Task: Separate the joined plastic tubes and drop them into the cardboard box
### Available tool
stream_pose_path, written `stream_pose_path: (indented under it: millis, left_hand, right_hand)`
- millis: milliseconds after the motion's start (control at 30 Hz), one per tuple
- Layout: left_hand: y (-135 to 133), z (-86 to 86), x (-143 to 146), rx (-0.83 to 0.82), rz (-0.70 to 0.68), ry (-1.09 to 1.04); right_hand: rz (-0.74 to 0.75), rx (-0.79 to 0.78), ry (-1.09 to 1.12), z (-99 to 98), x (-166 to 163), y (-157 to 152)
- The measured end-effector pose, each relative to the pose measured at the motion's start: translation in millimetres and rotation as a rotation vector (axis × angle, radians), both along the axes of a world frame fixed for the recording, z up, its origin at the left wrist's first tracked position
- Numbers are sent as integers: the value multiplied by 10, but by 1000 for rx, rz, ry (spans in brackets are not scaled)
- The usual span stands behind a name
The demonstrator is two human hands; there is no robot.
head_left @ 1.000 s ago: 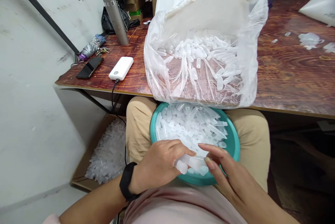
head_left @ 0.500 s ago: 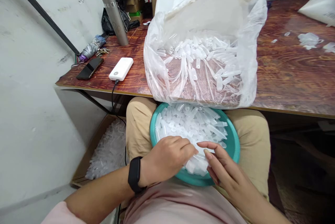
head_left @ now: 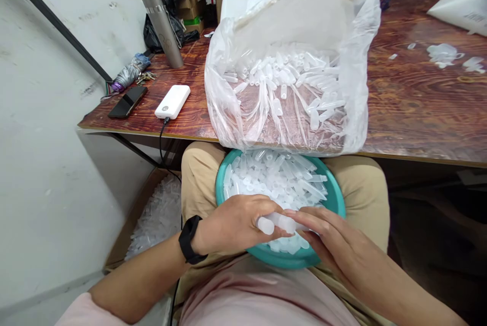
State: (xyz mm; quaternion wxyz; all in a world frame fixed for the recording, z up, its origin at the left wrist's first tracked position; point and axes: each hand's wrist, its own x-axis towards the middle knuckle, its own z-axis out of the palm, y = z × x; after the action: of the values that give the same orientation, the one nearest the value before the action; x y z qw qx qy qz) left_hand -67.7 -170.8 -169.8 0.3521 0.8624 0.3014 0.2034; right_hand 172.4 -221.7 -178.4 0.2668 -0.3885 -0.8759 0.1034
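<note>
A person's left hand (head_left: 238, 224), a black band at its wrist, grasps translucent white plastic tubes (head_left: 265, 225) with rounded ends, while the right hand (head_left: 335, 232) reaches in with fingers at the same tubes; whether it grips them cannot be told. The tubes are held above a round teal plastic basin (head_left: 338, 204), heaped with similar pieces, between knees in tan trousers (head_left: 359, 199). Beyond, on a reddish-brown wood-grain table (head_left: 414, 123), an open clear plastic bag (head_left: 355, 107) spills more pieces beside a white rectangular power bank (head_left: 173, 102), with a tall silver-grey bottle (head_left: 163, 31) behind.
</note>
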Motion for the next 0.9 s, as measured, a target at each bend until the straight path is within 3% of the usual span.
stream_pose_path:
  millis: [200, 333, 433, 567, 700, 900]
  left_hand:
    - [-63, -140, -20, 248, -85, 165]
    - [166, -160, 96, 155, 64, 284]
    - [453, -187, 275, 101, 219, 334]
    - [707, -251, 517, 102, 318, 426]
    - [800, -282, 663, 98, 393, 515]
    - [845, -258, 699, 94, 340, 535]
  right_hand:
    - [-50, -168, 66, -44, -110, -142]
    - [-173, -372, 90, -165, -103, -23]
    - [-211, -277, -46, -315, 19, 210]
    - [-238, -108, -227, -511, 173, 471]
    - [-166, -158, -255, -618, 89, 504]
    - [-79, -268, -214, -697, -111, 450]
